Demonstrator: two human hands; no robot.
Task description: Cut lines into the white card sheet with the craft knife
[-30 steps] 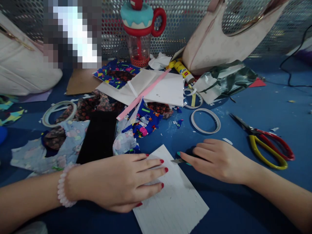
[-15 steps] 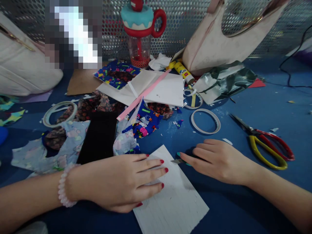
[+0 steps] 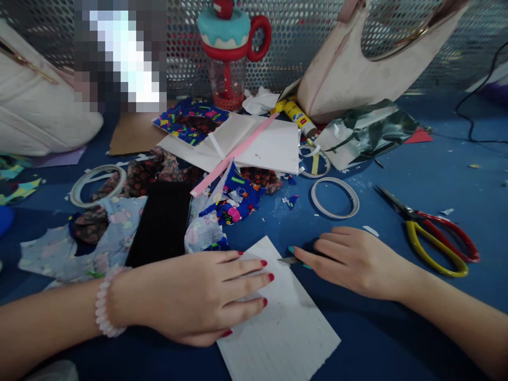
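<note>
Flat on the left part of a white board lies my left hand, its fingers stretched out and slightly spread. My right hand is closed around a craft knife, whose handle is mostly hidden under the fingers. The short blade points left and rests over the board's upper right edge, near my left fingertips. Just above my left hand sits a black phone, with patterned fabric scraps beside it.
Scissors with red and yellow handles lie at right. Tape rolls, glue sticks, white sheets with a pink strip and a dark plastic wrapper are farther back. A lidded cup and pale bags stand against the mesh.
</note>
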